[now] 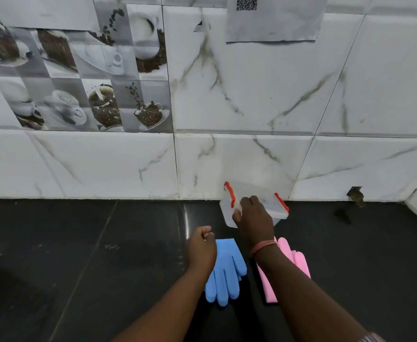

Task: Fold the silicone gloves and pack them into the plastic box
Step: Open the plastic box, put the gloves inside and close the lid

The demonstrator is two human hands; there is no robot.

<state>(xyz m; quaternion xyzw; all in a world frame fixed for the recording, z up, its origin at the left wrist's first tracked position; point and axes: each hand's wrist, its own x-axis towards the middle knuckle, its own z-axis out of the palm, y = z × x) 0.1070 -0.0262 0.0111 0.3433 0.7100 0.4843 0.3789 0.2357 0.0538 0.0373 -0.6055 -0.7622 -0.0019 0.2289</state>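
Right hand (253,219) gripping the clear plastic box (256,206) with red latches at the back of the black tabletop (79,243) by the tiled wall (251,95), left hand (201,240) fisted and empty, beside the flat blue glove (226,272), pink glove (291,260) partly under the right forearm.

head view, looking forward and down, near counter (79,243)

Even dim light, soft blur, wide-angle bending at edges, faint counter (128,243) glare
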